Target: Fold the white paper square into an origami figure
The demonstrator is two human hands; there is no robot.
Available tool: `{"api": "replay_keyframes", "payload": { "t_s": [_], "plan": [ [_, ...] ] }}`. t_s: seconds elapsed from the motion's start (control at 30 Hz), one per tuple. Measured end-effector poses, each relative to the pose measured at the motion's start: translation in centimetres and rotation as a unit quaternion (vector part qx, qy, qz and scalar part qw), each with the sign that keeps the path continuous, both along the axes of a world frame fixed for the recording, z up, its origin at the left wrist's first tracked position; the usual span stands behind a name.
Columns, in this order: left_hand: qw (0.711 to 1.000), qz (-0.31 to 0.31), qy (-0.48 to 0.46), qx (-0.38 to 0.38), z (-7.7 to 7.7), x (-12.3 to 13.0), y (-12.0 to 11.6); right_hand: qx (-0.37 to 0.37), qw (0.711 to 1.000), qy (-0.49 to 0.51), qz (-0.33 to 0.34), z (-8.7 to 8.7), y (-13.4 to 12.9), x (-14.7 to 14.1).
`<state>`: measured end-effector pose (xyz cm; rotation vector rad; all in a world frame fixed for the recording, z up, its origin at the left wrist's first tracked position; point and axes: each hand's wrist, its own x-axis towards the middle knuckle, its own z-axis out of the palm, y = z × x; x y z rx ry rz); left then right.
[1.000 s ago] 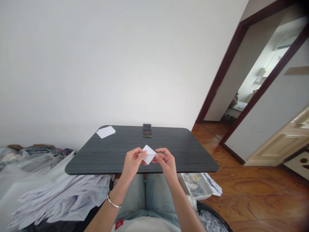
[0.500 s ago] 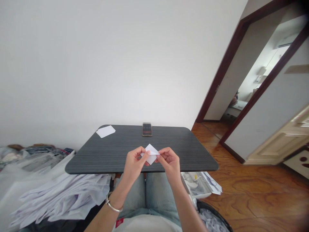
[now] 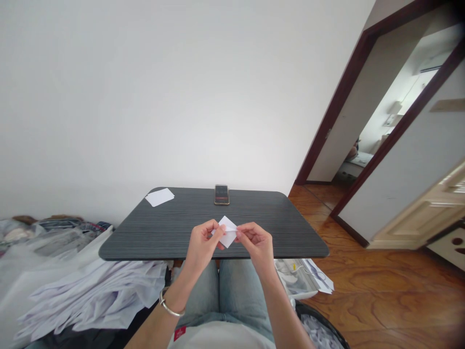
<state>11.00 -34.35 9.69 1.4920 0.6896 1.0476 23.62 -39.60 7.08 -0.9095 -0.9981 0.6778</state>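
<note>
A small folded piece of white paper [image 3: 227, 239], diamond-shaped with a crease across its middle, is held up over the near edge of the dark table [image 3: 174, 228]. My left hand [image 3: 204, 242] pinches its left corner between thumb and fingers. At the right corner, the thumb and fingertips of my right hand [image 3: 256, 242] are closed on the paper. The fingers behind the sheet are partly hidden.
White paper sheets [image 3: 160, 197] lie at the table's far left corner. A phone [image 3: 221, 195] stands at the back. Left of the table are piled white garments [image 3: 98, 295]; at the right, a plastic box [image 3: 296, 281] and a dark bin [image 3: 319, 332].
The right hand has shifted very slightly, and the flap at the paper's right corner looks pressed flatter. Both hands keep their pinch on the paper.
</note>
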Motion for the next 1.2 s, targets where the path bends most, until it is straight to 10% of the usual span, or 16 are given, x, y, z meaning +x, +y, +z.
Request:
{"api": "replay_keyframes", "payload": {
  "t_s": [1.2],
  "plan": [
    [0.984,0.002,0.113,0.139,-0.36,-0.54,0.08,-0.128,0.979,0.091,0.127,0.52,-0.29,0.55]
  ]
}}
